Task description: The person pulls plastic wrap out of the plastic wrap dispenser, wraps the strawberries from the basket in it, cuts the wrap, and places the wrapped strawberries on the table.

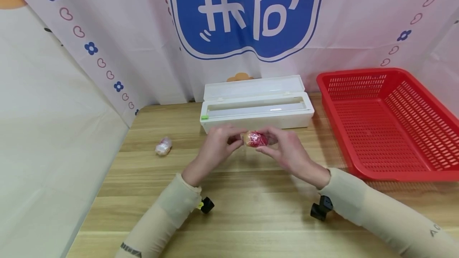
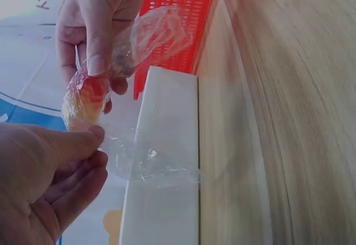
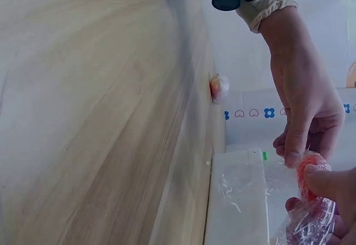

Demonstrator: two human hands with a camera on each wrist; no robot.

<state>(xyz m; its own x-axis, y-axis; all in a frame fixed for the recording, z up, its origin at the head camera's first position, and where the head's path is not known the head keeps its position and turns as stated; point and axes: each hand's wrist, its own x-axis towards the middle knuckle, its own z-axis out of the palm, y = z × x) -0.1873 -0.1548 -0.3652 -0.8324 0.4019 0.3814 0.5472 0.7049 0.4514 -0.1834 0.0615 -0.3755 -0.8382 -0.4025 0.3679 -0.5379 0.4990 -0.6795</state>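
In the head view, a small red-and-yellow fruit-like item (image 1: 256, 139), wrapped in clear plastic film (image 2: 158, 164), is held above the table between both hands. My left hand (image 1: 219, 143) pinches the film at the item's yellow end with thumb and fingers. At the red end my right hand (image 1: 289, 152) grips the item, its thumb lying along the side. Loose film trails from both ends in the left wrist view. Behind the hands stands a white film dispenser box (image 1: 259, 122) with its lid raised. The item's exact kind is unclear under the shiny film.
Another film-wrapped item (image 1: 163, 146) lies on the wooden table (image 1: 143, 186) at the left. A red perforated basket (image 1: 344, 138) stands to the right. White printed cloth (image 1: 143, 43) hangs behind the table.
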